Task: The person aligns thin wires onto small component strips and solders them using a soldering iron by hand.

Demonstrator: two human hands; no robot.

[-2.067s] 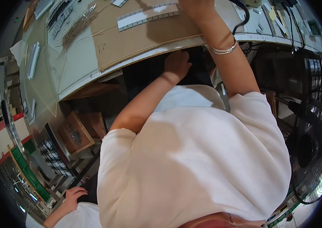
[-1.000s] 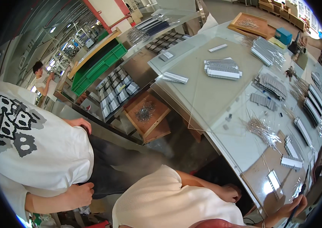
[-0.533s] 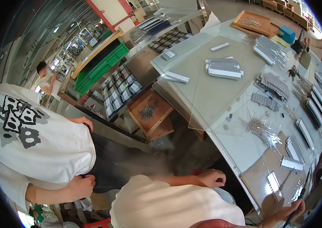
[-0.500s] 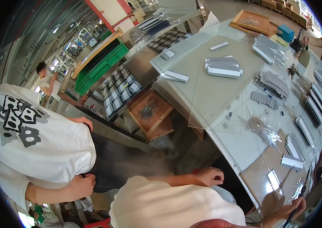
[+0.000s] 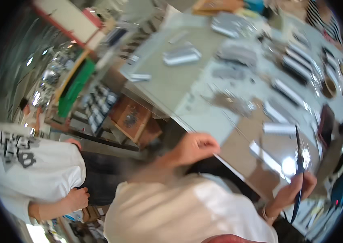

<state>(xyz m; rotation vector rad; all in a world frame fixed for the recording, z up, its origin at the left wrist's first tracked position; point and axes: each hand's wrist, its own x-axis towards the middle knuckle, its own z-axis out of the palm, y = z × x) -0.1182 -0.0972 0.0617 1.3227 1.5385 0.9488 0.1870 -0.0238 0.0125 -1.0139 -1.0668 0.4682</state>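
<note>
My right hand [image 5: 295, 188] grips a soldering iron [image 5: 299, 162], a dark pen-shaped tool with its thin tip pointing up and a cable trailing below. Beside it, a long white-and-silver strip [image 5: 266, 157] lies on a brown board [image 5: 242, 139]. Another ribbed white strip [image 5: 279, 128] rests just beyond. Over the table's near edge hangs my left hand [image 5: 199, 149], its fingers curled in and nothing visible in them; it is a little blurred. Thin metal leads [image 5: 236, 103] are heaped past the board.
Stacked grey-white strips [image 5: 181, 55] and grey bundles [image 5: 236, 52] cover the pale table [image 5: 203, 91]. Tape rolls [image 5: 329, 88] stand at the right. A person in a white T-shirt [image 5: 38, 162] is close at my left; a striped sleeve [image 5: 323, 20] shows across the table. Wooden trays [image 5: 131, 117] sit below the edge.
The view has swung, so the table appears further left and nearer. My left hand has risen from my lap to the table edge. The right hand still holds the soldering iron, now more plainly visible.
</note>
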